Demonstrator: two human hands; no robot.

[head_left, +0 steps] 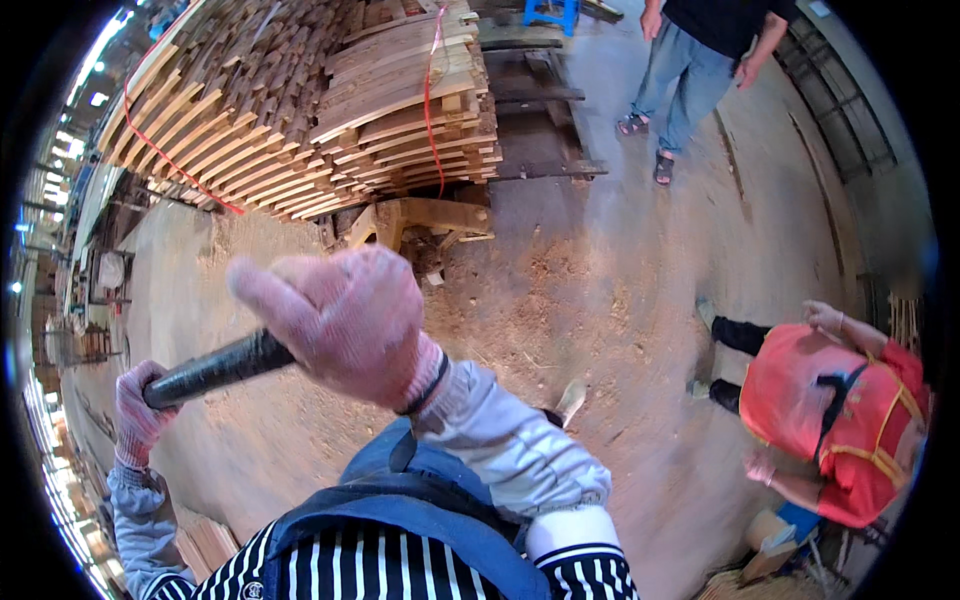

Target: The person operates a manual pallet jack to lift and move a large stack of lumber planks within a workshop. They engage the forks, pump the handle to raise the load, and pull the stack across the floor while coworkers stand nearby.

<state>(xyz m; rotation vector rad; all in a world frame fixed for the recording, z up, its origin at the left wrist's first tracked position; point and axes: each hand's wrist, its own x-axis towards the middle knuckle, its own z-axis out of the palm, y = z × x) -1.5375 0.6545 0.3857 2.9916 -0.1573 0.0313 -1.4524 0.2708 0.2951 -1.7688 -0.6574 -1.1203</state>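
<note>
A dark, round bar (222, 369), like a tape-wrapped handle, runs slantwise between my hands. My left hand (146, 412), in a pinkish knit glove, is closed round its lower left end. My right hand (350, 325), gloved the same way, is closed at the upper right end, close to the camera. Its fingers are partly hidden behind the back of the hand, and so is that end of the bar. Both my forearms wear grey sleeve covers, and a blue apron (385, 495) covers my front.
A large stack of wooden boards (400, 110) with red straps stands ahead on wooden supports (430, 213). Sawdust (540, 290) litters the floor. One person in jeans (690, 85) stands at far right; another in a red apron (815, 395) is nearer on the right. A blue stool (551, 14) is at the back.
</note>
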